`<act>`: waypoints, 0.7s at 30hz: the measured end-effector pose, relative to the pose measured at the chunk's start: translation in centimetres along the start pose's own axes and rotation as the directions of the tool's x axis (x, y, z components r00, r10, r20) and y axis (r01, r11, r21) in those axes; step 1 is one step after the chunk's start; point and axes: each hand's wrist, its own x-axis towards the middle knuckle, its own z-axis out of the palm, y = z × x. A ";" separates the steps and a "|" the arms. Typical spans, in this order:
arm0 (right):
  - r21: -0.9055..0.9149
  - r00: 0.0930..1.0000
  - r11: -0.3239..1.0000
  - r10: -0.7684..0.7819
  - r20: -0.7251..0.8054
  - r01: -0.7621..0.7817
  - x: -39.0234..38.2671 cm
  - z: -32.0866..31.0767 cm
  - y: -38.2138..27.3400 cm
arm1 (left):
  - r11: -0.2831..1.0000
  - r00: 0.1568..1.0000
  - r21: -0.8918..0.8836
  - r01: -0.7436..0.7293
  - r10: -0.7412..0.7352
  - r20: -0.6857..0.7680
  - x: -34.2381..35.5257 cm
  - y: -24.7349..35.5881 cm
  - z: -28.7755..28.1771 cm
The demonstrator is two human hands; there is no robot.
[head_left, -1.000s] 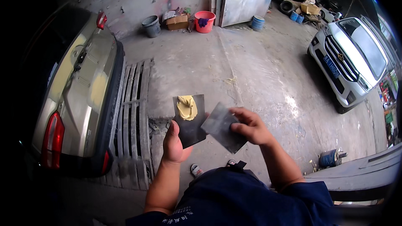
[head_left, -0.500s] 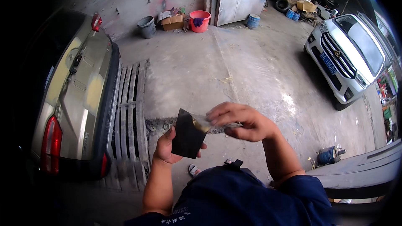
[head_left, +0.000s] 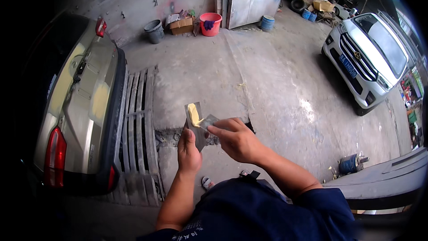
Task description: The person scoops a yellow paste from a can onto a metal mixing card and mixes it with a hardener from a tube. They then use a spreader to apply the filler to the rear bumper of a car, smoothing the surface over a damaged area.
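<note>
My left hand (head_left: 190, 154) is closed round a thin dark plate (head_left: 199, 140), thumb along its near edge. Pale yellow putty (head_left: 193, 112) lies in a strip over the plate's far end. In my right hand (head_left: 238, 142) I pinch a flat grey putty scraper (head_left: 211, 121), its edge down in the putty beside the plate's right side. The fingers behind the plate are mostly hidden.
To my left stands a beige car (head_left: 84, 125) with yellowish patches on its rear, beside a slatted floor grate (head_left: 138, 102). A white car (head_left: 368, 58) is at the right. A grey bucket (head_left: 154, 31), cardboard box (head_left: 182, 27) and red tub (head_left: 210, 29) line the wall.
The plate has tilted so its putty-covered face now shows. My right hand has come down and inward, bringing the scraper onto the putty.
</note>
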 end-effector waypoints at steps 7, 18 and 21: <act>0.009 1.000 1.000 -0.029 -0.010 0.029 1.5 0.2 -1.0 | 0.997 0.997 -0.059 -0.046 0.042 -0.061 0.2 0.5 -0.3; 0.129 0.929 0.926 -0.365 0.066 0.355 3.5 -5.3 0.6 | 0.616 0.672 -0.368 0.697 -0.381 0.635 -0.2 3.2 -4.3; 0.099 0.955 0.958 -0.278 0.101 0.268 3.0 -5.4 1.5 | 0.613 0.693 -0.414 0.673 -0.327 0.642 -0.8 2.9 -4.0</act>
